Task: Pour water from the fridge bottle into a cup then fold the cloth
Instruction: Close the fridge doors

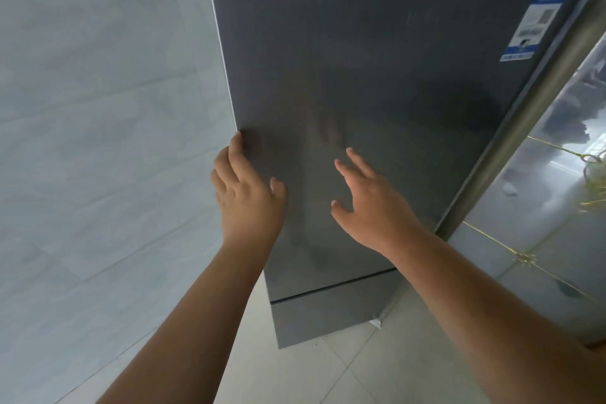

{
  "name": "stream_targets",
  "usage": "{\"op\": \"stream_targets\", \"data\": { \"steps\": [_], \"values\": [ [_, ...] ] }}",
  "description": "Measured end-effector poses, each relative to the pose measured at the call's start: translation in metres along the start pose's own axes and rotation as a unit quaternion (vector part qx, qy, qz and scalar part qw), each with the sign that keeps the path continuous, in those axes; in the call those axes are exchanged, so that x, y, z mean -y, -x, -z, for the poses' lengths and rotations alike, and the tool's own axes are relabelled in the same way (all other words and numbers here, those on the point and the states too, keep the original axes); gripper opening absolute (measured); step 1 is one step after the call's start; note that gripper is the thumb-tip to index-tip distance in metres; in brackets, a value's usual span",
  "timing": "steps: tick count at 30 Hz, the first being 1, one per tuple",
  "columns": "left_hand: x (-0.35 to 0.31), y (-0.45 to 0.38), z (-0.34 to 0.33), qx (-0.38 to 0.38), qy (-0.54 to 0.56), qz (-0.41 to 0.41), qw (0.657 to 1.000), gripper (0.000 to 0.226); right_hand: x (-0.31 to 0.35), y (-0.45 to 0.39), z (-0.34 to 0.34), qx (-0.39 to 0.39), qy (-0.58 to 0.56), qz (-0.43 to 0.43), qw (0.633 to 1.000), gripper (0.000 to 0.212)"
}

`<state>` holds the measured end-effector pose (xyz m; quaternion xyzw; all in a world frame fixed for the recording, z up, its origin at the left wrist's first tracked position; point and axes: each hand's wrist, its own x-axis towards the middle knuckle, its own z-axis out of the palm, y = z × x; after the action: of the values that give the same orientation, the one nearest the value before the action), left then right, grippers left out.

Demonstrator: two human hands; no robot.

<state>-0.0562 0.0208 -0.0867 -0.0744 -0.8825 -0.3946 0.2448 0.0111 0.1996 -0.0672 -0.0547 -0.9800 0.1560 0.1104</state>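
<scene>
The left hand (244,190) hooks its fingers round the fridge door (360,75)'s edge at 9 o'clock — seemingly to pull it open; the right hand (367,203) hovers spread, empty. Bottle, cup, cloth unseen — presumably elsewhere.

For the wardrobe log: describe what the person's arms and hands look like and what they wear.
Both forearms are bare, with no sleeves in view. The left hand and right hand wear no gloves, and no rings, watch or bracelets show. The fingernails are short and unpainted.
</scene>
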Motion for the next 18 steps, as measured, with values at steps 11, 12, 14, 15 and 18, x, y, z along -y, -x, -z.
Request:
{"op": "stream_targets", "data": {
  "steps": [11,12,14,15,18],
  "values": [
    [-0.030,0.027,-0.035,0.192,-0.155,-0.112,0.963,0.086,-0.050,-0.012,0.001,-0.006,-0.052,-0.031,0.998,0.076],
    [-0.032,0.029,-0.037,0.203,-0.161,-0.111,0.959,0.085,-0.055,-0.014,0.001,-0.005,-0.060,-0.033,0.998,0.077],
    [-0.037,0.034,-0.040,0.229,-0.170,-0.101,0.953,0.084,-0.064,-0.018,-0.002,-0.002,-0.077,-0.027,0.997,0.077],
    [-0.039,0.036,-0.043,0.242,-0.171,-0.096,0.950,0.083,-0.068,-0.019,-0.003,0.002,-0.084,-0.022,0.996,0.077],
    [-0.045,0.041,-0.054,0.282,-0.160,-0.092,0.941,0.080,-0.081,-0.017,-0.005,0.021,-0.109,-0.002,0.994,0.076]
  ]
}}
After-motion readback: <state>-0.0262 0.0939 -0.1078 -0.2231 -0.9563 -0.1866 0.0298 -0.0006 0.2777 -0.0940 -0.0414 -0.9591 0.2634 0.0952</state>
